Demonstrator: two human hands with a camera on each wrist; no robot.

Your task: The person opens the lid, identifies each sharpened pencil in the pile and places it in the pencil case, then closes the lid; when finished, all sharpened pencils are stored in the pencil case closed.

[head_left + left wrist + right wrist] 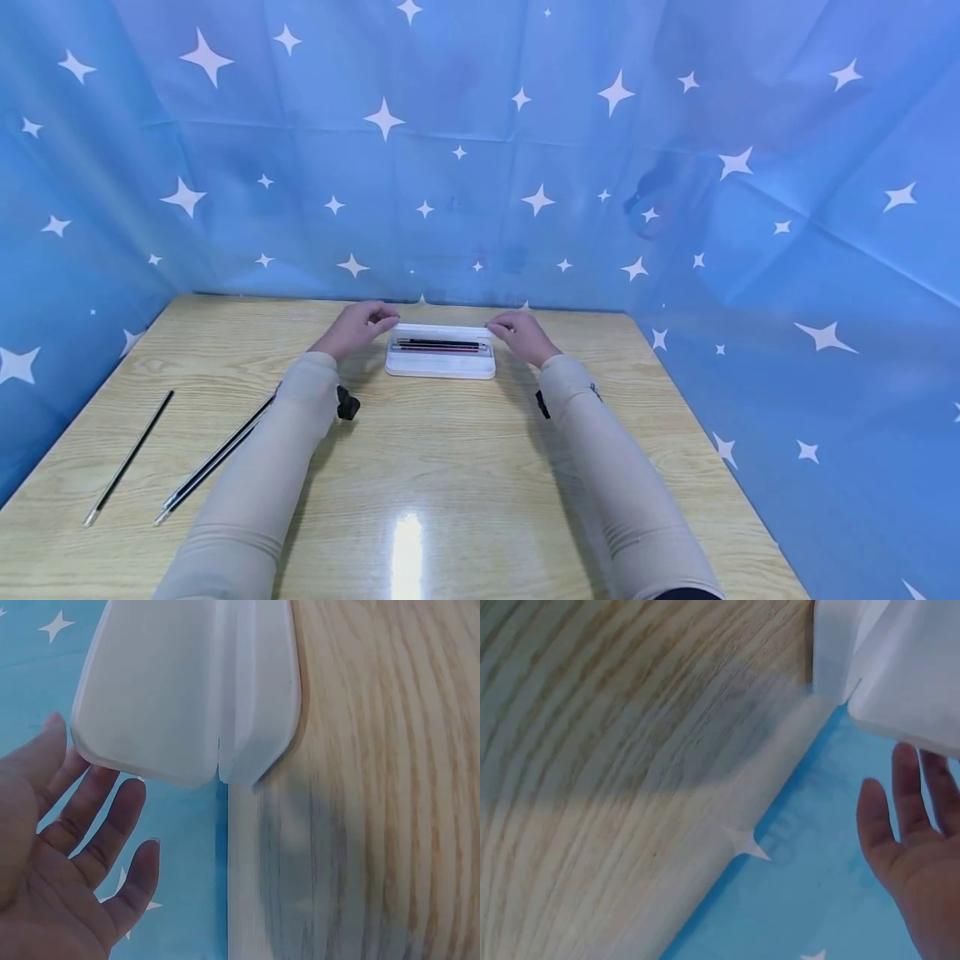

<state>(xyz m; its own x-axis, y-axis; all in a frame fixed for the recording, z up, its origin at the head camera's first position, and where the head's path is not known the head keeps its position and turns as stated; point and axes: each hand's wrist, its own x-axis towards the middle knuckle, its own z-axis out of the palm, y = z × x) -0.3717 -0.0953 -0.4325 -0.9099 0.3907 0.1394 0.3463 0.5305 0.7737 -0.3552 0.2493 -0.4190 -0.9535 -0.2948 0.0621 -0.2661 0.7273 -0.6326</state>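
Observation:
A white pencil case [440, 367] lies near the table's back edge, its lid [154, 682] raised on the far side. Several dark pencils [442, 344] rest inside. At the lid's left corner, my left hand [358, 327] holds the edge, thumb beside it and fingertips behind. My right hand [527, 335] grips the lid's right corner; in the right wrist view its fingertips reach under the lid's edge and the thumb is hidden. Both wrist views show the case's end from the side, not the pencils.
On the left of the wooden table [450, 483] lies a single black pencil [131, 457]. Nearer my left forearm are more black pencils [213, 460], partly hidden by the sleeve. A blue curtain with white stars [465, 183] hangs behind the table and along both sides.

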